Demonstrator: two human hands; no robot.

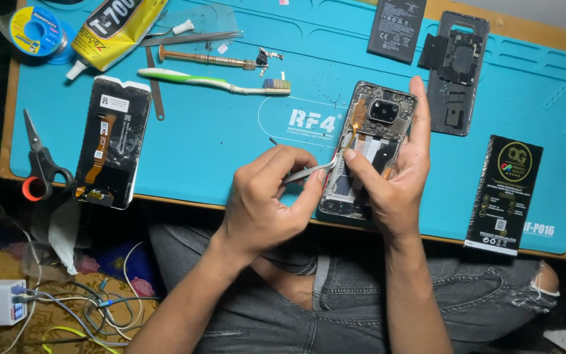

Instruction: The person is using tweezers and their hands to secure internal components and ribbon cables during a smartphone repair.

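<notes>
My left hand [263,196] is pinched shut on metal tweezers [309,172], their tips touching the opened phone [371,141] at the near edge of the blue mat [230,137]. My right hand [394,170] clamps that phone's right side, index finger stretched along its edge. A detached screen [113,141] lies well to the left, scissors [40,164] beside it.

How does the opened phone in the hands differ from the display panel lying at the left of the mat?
The opened phone is gripped by the right hand and probed with tweezers in the left hand; the display panel lies untouched. The phone shows a camera module and boards; the panel shows a dark back with an orange flex cable. Both lie inner side up on the blue mat.
</notes>
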